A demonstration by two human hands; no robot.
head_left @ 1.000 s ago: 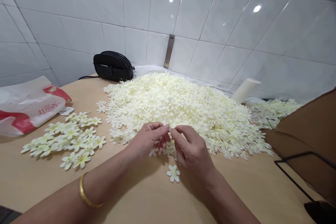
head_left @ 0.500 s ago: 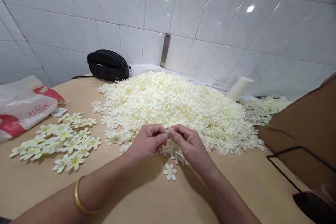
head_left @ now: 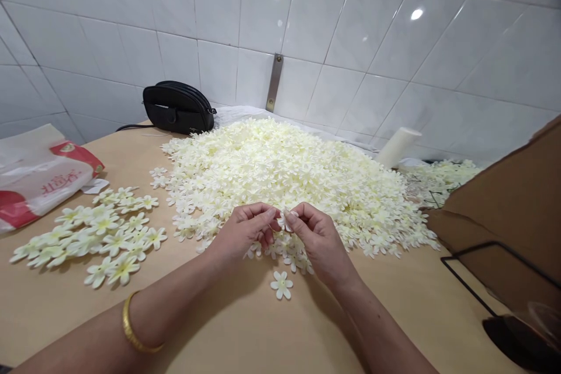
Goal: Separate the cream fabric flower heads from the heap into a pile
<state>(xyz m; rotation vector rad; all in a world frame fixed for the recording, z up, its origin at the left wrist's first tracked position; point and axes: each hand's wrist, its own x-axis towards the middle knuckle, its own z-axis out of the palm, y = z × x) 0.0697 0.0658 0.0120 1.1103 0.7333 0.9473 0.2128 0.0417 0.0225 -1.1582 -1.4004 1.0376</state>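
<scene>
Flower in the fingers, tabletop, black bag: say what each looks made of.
Flower, pinched between left hand and right hand: thin cream fabric or something similar, matte, with flat cut petals; too small to be sure. Tabletop: pale tan wood-look board, smooth with a dull sheen; laminate or plywood, cannot tell. Black bag: leather or faux leather, with a soft sheen on its curved top.

The only lettering before you is red print on the white plastic bag (head_left: 44,178), left of frame; it is unreadable.
</scene>
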